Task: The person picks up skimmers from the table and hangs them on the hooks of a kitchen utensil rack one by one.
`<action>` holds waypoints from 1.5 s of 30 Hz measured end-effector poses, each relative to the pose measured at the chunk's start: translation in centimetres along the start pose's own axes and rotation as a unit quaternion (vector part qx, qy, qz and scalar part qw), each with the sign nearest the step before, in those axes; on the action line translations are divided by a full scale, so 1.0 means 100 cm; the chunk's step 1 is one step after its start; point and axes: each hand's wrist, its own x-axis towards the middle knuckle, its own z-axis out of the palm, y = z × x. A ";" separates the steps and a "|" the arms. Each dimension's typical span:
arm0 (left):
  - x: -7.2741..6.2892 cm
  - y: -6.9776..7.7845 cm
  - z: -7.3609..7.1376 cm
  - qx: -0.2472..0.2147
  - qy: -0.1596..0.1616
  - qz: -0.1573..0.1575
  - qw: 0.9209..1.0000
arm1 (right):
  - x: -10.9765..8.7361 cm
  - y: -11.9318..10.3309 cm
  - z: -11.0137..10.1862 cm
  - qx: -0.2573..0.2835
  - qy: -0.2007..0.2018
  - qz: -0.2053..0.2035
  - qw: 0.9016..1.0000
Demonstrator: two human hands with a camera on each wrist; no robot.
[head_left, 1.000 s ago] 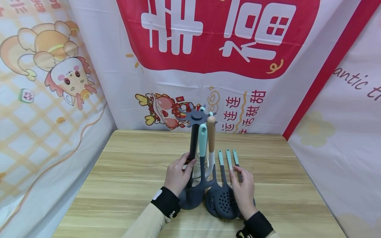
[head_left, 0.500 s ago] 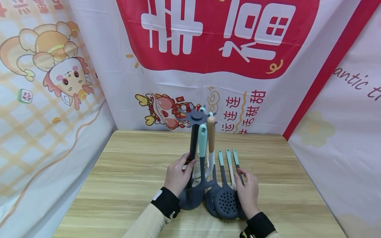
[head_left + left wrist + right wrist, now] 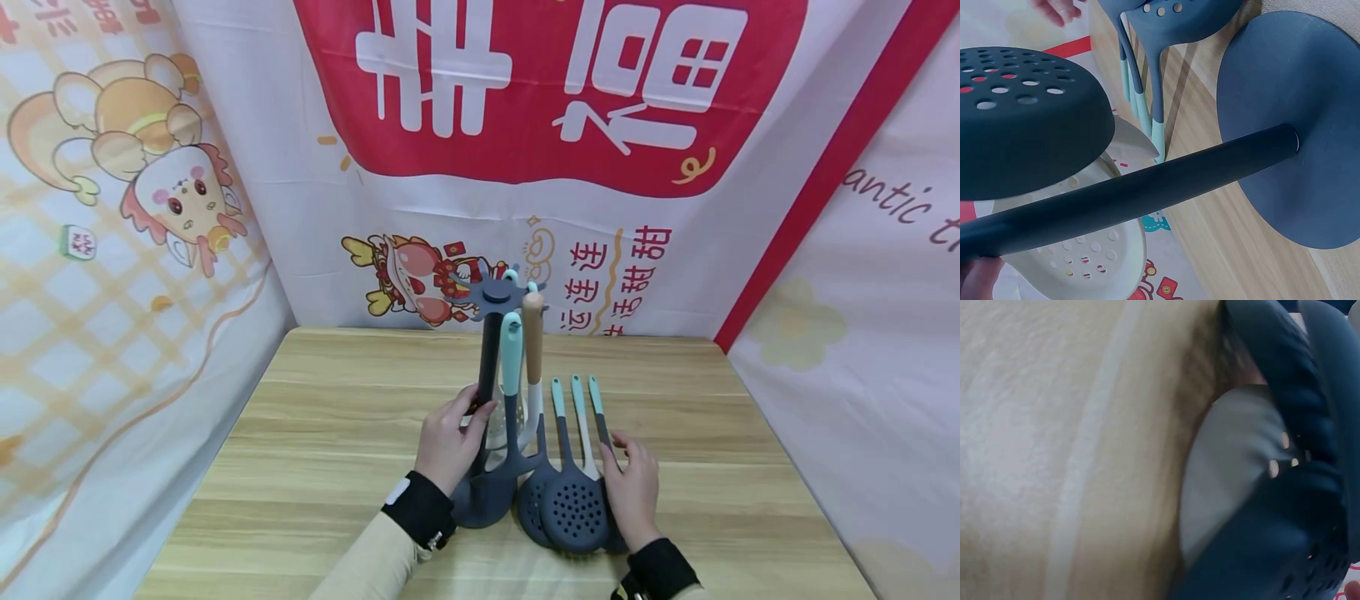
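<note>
My left hand [image 3: 448, 439] grips the black pole [image 3: 489, 354] of a utensil stand, above its round dark base [image 3: 1291, 206]. A utensil with a turquoise handle [image 3: 512, 354] and one with a wooden handle [image 3: 532, 337] hang from the stand. To the right are several utensils with turquoise handles, including a dark skimmer [image 3: 574, 510] and one with a white neck [image 3: 584, 429]. My right hand [image 3: 633, 492], fingers loosely bent, is beside the rightmost one's dark neck [image 3: 603, 429]. The right wrist view shows a pale utensil head [image 3: 1222, 469] beside a dark perforated head [image 3: 1272, 550].
The stand's star-shaped hook top [image 3: 497, 290] rises above the hanging handles. A wooden tabletop [image 3: 360, 392] lies beneath everything. Printed cloth [image 3: 315, 217] hangs behind and on both sides.
My right hand has moved right and slightly toward the table's front, from the white-necked utensil to beside the rightmost one. The left hand keeps its grip on the pole.
</note>
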 end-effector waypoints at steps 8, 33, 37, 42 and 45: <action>0.000 0.001 -0.001 0.002 -0.002 -0.004 1.000 | 0.000 0.007 0.002 -0.004 -0.008 0.008 1.000; 0.000 0.003 -0.003 0.003 0.002 0.000 1.000 | 0.004 0.021 0.002 -0.019 -0.082 0.066 0.994; 0.000 0.003 -0.002 0.003 0.004 0.004 1.000 | 0.005 0.023 0.002 -0.021 -0.099 0.085 0.991; 0.000 0.003 -0.002 0.002 0.002 0.005 1.000 | 0.007 0.023 0.002 -0.026 -0.108 0.100 0.989; 0.000 0.003 -0.002 0.003 0.001 0.003 1.000 | 0.008 0.023 0.001 -0.029 -0.111 0.101 0.988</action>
